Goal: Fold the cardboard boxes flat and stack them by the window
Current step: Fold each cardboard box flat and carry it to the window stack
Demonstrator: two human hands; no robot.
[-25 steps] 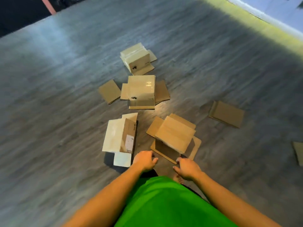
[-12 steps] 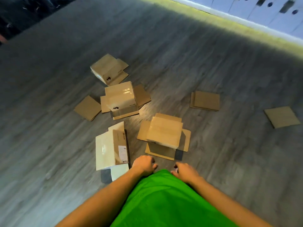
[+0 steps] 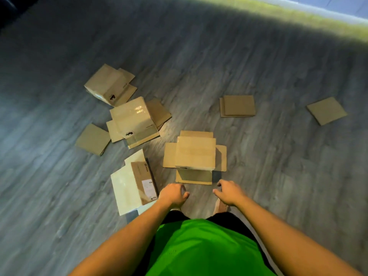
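Note:
Several cardboard boxes lie on the grey floor. The nearest box (image 3: 195, 152) stands upside down with its flaps spread flat, just ahead of both hands. A box on its side (image 3: 133, 181) with a white label lies left of it. Two more upturned boxes, one (image 3: 133, 119) in the middle and one (image 3: 108, 84) farther back, sit beyond. My left hand (image 3: 173, 194) and my right hand (image 3: 229, 191) hover loosely curled, holding nothing, a short way short of the nearest box.
Flat cardboard pieces lie scattered: one at the left (image 3: 92, 139), a small stack (image 3: 238, 106) to the right, another piece (image 3: 326, 110) far right. A bright strip of floor (image 3: 278, 22) runs along the wall at the top right. My green shirt fills the bottom.
The view has swung left to right and drawn closer to the boxes. Both hands stay low in front, slightly farther apart. No box has moved.

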